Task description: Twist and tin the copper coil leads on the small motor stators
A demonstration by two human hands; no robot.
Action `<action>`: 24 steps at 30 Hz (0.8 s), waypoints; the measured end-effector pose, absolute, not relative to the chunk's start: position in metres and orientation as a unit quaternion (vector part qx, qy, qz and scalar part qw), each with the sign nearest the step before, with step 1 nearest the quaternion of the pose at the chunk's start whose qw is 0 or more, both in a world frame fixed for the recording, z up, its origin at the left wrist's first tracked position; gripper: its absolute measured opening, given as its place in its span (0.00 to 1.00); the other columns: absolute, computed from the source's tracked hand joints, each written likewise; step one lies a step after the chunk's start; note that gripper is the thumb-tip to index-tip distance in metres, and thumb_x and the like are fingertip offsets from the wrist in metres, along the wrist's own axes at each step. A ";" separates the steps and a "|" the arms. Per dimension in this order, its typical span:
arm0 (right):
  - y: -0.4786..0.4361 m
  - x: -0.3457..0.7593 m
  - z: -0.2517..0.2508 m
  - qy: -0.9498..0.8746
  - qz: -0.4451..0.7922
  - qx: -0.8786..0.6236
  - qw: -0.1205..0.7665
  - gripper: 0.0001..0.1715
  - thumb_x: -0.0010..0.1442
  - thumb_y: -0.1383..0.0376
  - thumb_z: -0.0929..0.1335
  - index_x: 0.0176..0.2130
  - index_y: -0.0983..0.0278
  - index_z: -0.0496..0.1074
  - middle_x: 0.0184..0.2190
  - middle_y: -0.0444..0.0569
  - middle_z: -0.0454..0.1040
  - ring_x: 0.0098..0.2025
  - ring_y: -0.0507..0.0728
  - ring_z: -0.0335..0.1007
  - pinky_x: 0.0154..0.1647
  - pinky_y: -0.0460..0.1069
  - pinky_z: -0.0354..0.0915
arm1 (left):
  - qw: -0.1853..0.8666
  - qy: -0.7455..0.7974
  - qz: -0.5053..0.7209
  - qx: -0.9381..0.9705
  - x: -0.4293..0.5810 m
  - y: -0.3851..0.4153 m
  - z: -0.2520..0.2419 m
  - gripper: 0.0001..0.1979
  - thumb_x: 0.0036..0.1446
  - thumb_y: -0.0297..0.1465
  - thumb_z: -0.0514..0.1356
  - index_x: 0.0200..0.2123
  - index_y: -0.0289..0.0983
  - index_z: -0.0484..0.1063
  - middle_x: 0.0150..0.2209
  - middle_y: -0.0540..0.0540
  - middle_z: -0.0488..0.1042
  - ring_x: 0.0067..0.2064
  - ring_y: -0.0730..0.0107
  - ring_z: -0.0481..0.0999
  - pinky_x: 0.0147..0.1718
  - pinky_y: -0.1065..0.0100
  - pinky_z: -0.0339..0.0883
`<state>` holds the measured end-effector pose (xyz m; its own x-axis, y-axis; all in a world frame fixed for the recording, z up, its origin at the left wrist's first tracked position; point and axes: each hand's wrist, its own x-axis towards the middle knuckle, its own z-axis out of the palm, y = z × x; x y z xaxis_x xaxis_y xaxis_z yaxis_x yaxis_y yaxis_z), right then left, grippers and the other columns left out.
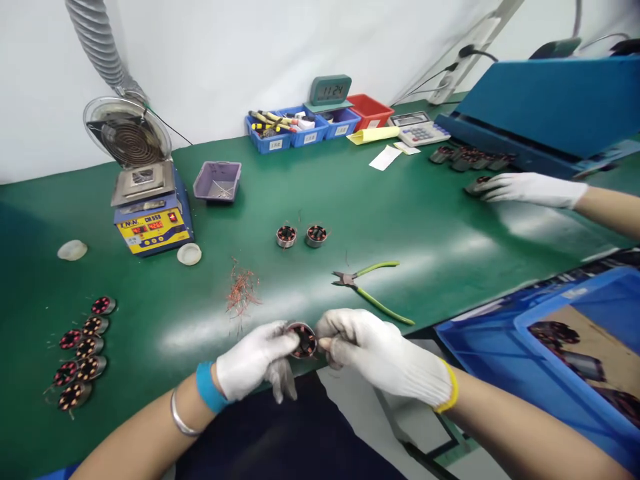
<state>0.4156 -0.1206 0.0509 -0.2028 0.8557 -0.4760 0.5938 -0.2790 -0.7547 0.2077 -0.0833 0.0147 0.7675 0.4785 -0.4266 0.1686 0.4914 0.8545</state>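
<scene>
My left hand (257,360), in a white glove, grips a round motor stator (302,339) with copper windings at the near edge of the green table (400,220). My right hand (373,347), also gloved, pinches the stator's right side, fingers closed on it or on its wire. Two more stators (301,235) stand on the table beyond my hands. Green-handled cutting pliers (370,283) lie just past my right hand. A small heap of cut copper wire (241,292) lies ahead of my left hand.
Several finished stators (83,350) lie at the left. A solder pot (150,207) with a fume fan stands at the back left, beside a purple tray (218,181). Blue bins (300,130), a clock and a calculator line the back. Another person's gloved hand (525,189) rests at right near a blue crate (560,347).
</scene>
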 end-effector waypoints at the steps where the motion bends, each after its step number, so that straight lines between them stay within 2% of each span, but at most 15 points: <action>1: -0.119 0.415 0.049 -0.577 0.525 -0.613 0.127 0.05 0.54 0.65 0.64 0.30 0.63 0.68 0.25 0.44 0.76 0.27 0.52 0.69 0.26 0.45 0.58 | 0.795 0.326 0.126 0.495 0.208 -0.084 0.021 0.21 0.54 0.42 0.59 0.46 0.36 0.63 0.34 0.44 0.72 0.28 0.65 0.77 0.22 0.66 0.71; 3: -0.116 0.415 0.046 -0.548 0.575 -0.593 0.135 0.04 0.53 0.65 0.64 0.30 0.64 0.67 0.23 0.44 0.75 0.25 0.52 0.68 0.26 0.45 0.58 | 0.710 0.295 0.227 0.598 0.207 -0.085 0.034 0.15 0.49 0.32 0.63 0.41 0.38 0.66 0.39 0.43 0.72 0.38 0.64 0.77 0.37 0.61 0.74; 5: -0.114 0.414 0.047 -0.526 0.615 -0.571 0.140 0.04 0.52 0.66 0.64 0.31 0.64 0.67 0.22 0.44 0.74 0.24 0.52 0.68 0.25 0.45 0.59 | 0.573 0.213 0.273 0.743 0.204 -0.087 0.044 0.03 0.52 0.28 0.60 0.31 0.39 0.68 0.36 0.44 0.73 0.38 0.67 0.75 0.44 0.60 0.70; 8: -0.114 0.410 0.055 -0.554 0.582 -0.586 0.108 0.05 0.51 0.68 0.64 0.31 0.63 0.69 0.23 0.43 0.75 0.26 0.52 0.69 0.27 0.46 0.59 | 0.387 0.169 0.282 0.861 0.202 -0.087 0.046 0.07 0.52 0.33 0.60 0.26 0.40 0.65 0.29 0.47 0.71 0.32 0.66 0.72 0.38 0.61 0.70; 11: -0.116 0.408 0.058 -0.618 0.470 -0.623 0.095 0.06 0.52 0.68 0.64 0.30 0.62 0.71 0.26 0.43 0.76 0.28 0.53 0.68 0.29 0.47 0.57 | 0.324 0.287 0.238 0.869 0.207 -0.083 0.037 0.15 0.43 0.39 0.67 0.30 0.39 0.67 0.30 0.47 0.72 0.33 0.63 0.73 0.36 0.61 0.69; 13: -0.116 0.407 0.052 -0.623 0.443 -0.632 0.126 0.06 0.53 0.66 0.64 0.30 0.62 0.71 0.27 0.44 0.76 0.29 0.53 0.67 0.29 0.47 0.57 | 0.283 0.318 0.169 0.889 0.213 -0.078 0.028 0.13 0.46 0.37 0.65 0.32 0.37 0.68 0.30 0.47 0.73 0.32 0.64 0.73 0.34 0.63 0.67; 15: -0.115 0.406 0.041 -0.576 0.503 -0.619 0.180 0.05 0.53 0.64 0.65 0.29 0.63 0.69 0.24 0.45 0.74 0.26 0.52 0.65 0.27 0.47 0.56 | 0.192 0.294 0.137 0.926 0.217 -0.073 0.021 0.07 0.53 0.33 0.61 0.34 0.37 0.69 0.33 0.46 0.74 0.34 0.62 0.73 0.35 0.61 0.65; 17: -0.113 0.406 0.027 -0.478 0.609 -0.583 0.245 0.10 0.51 0.60 0.67 0.27 0.64 0.67 0.19 0.43 0.70 0.21 0.50 0.60 0.24 0.46 0.55 | 0.105 0.284 0.140 0.943 0.221 -0.072 0.015 0.06 0.56 0.31 0.58 0.37 0.36 0.69 0.36 0.44 0.75 0.38 0.58 0.73 0.36 0.58 0.63; 19: -0.112 0.407 0.015 -0.375 0.688 -0.547 0.293 0.15 0.48 0.56 0.70 0.26 0.65 0.65 0.17 0.43 0.68 0.19 0.48 0.59 0.22 0.45 0.55 | 0.077 0.287 0.138 0.945 0.222 -0.072 0.009 0.07 0.55 0.31 0.59 0.38 0.37 0.70 0.35 0.45 0.75 0.37 0.58 0.72 0.36 0.58 0.61; 21: -0.114 0.413 0.007 -0.316 0.701 -0.552 0.323 0.19 0.46 0.54 0.71 0.29 0.66 0.66 0.20 0.46 0.71 0.21 0.50 0.65 0.24 0.46 0.60 | 0.092 0.308 0.134 0.937 0.222 -0.073 0.003 0.08 0.53 0.33 0.61 0.36 0.38 0.70 0.32 0.47 0.75 0.35 0.58 0.72 0.34 0.59 0.60; 22: -0.116 0.418 0.005 -0.312 0.678 -0.573 0.338 0.19 0.47 0.53 0.71 0.31 0.66 0.67 0.23 0.48 0.73 0.24 0.53 0.68 0.26 0.47 0.63 | 0.106 0.318 0.130 0.933 0.222 -0.073 0.000 0.08 0.52 0.35 0.62 0.35 0.38 0.71 0.32 0.47 0.75 0.35 0.58 0.71 0.34 0.59 0.59; 24: -0.121 0.430 0.002 -0.377 0.546 -0.644 0.382 0.19 0.50 0.55 0.69 0.37 0.65 0.68 0.30 0.52 0.76 0.32 0.57 0.73 0.32 0.51 0.68 | 0.138 0.340 0.117 0.923 0.222 -0.072 -0.005 0.11 0.50 0.38 0.64 0.35 0.39 0.72 0.32 0.47 0.76 0.35 0.58 0.72 0.35 0.59 0.60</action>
